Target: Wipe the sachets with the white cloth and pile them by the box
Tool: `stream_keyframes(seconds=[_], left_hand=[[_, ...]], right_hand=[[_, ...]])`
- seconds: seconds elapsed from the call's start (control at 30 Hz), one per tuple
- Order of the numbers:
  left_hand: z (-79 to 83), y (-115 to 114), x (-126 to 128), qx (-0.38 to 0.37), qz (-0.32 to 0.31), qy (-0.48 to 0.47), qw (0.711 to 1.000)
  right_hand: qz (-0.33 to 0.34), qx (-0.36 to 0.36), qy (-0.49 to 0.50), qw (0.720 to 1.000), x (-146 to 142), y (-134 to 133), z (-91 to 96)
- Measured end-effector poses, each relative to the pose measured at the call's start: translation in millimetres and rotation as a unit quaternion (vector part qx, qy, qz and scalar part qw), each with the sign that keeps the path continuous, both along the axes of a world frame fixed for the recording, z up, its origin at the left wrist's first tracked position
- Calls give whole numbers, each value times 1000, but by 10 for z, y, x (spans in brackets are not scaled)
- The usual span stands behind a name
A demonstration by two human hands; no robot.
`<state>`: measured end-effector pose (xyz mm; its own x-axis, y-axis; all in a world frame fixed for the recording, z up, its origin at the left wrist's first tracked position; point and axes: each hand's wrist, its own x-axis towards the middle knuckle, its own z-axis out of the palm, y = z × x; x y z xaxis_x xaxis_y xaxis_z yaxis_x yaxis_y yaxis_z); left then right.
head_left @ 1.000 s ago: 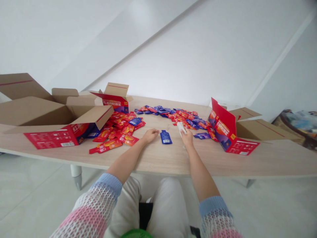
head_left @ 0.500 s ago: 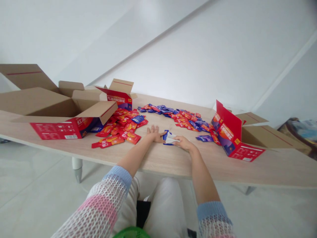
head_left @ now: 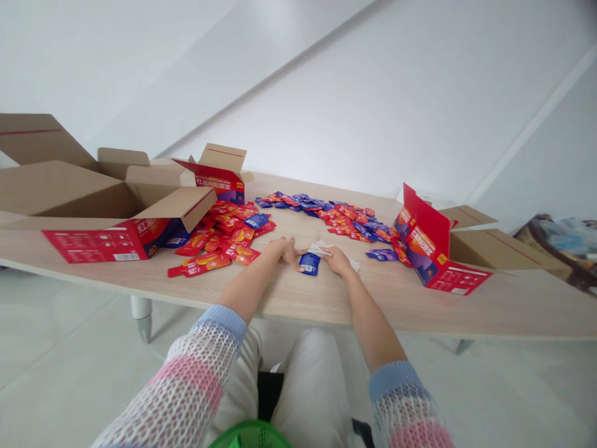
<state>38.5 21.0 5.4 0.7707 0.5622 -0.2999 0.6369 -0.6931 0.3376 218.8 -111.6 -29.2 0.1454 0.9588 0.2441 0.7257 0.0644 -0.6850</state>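
A blue pouch (head_left: 310, 264) lies flat on the table in front of me, its printed side with a white label facing up. My left hand (head_left: 288, 253) rests at its left edge with fingers spread, the fingertips touching the pouch against the table. Bunched in my right hand (head_left: 337, 260) is a white cloth or tissue (head_left: 318, 248), closed in the fingers and pressed on the pouch's upper right part. Part of the cloth sticks out to the right, under the hand.
Red and blue pouches (head_left: 224, 239) are heaped at left, beside a large open carton (head_left: 93, 244). A smaller open red box (head_left: 219, 183) stands behind. More pouches (head_left: 345, 218) curve along the back toward another open red box (head_left: 431, 255). A green basket (head_left: 252, 435) is by my lap.
The blue pouch now shows a white label. The cloth has shifted toward its upper right, with some trailing to the right. My left fingers have drawn in from lying flat. The view has tilted slightly.
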Motion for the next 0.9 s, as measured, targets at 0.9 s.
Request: stream_keyframes(seconds=[0.9], left_hand=[[7,-141,-100,30,-37,76,996]], right_hand=[[73,14,35,997,46,136,-116]])
